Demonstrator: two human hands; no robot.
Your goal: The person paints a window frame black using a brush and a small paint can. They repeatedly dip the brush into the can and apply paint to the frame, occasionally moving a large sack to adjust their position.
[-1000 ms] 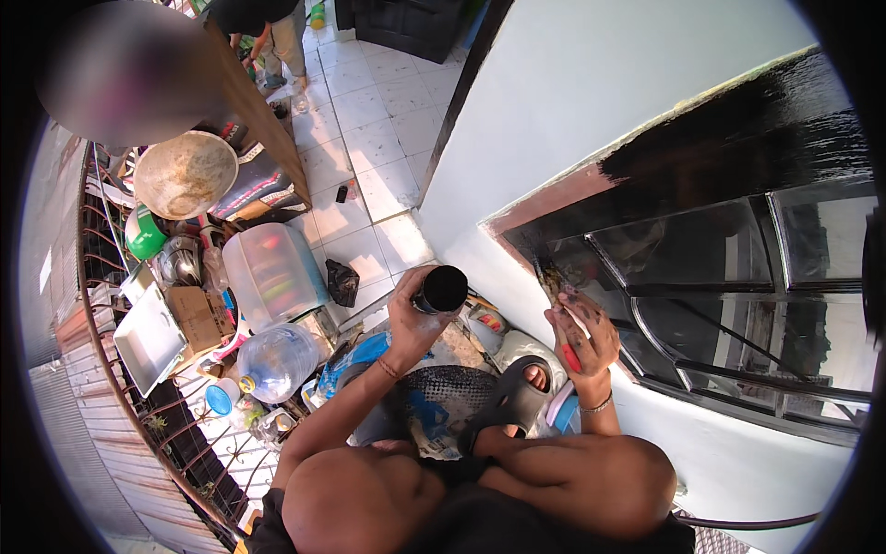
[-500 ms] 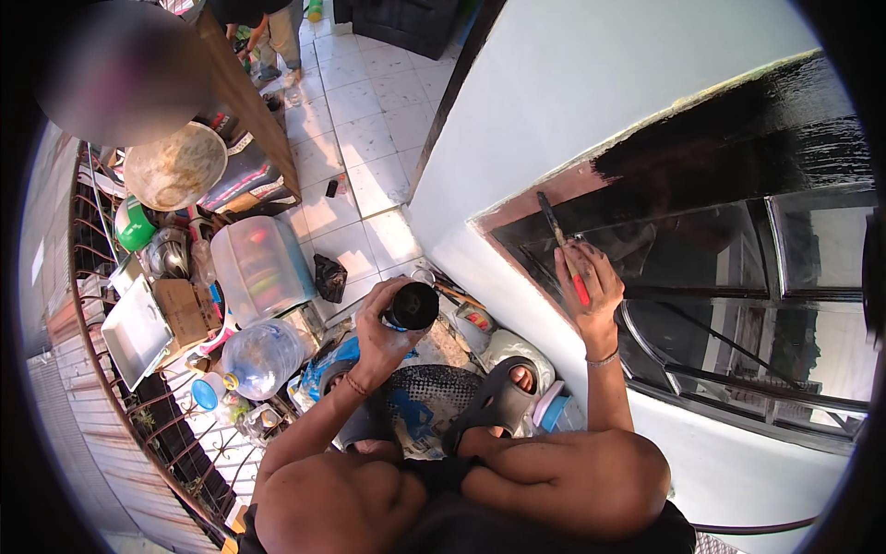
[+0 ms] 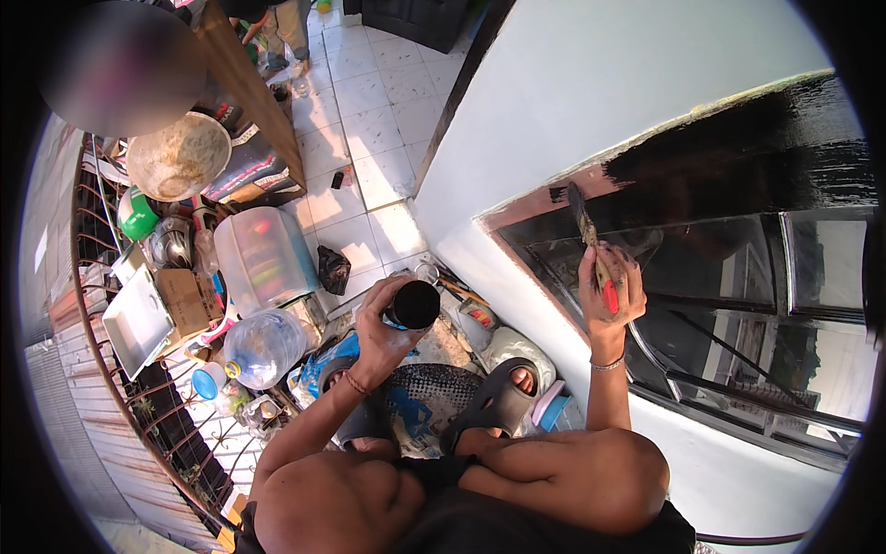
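Note:
My left hand is wrapped round a small cup of black paint, held upright above my feet. In my right hand is a paintbrush with a red-ended handle. Its dark bristles touch the pinkish, unpainted strip of the window frame, beside a fresh black smear. Farther right the frame is coated in wet-looking black paint. Dark glass panes lie below that strip, close to my right hand.
Left of me stand a clear plastic storage box, a large water bottle, a cardboard box and a round stained basin. A curved metal railing borders the left side. Another person stands on the tiles farther off.
My right hand has moved slightly right with the brush, whose tip now rests on the pinkish strip. A small black mark has appeared there. My left hand stays in place with the cup.

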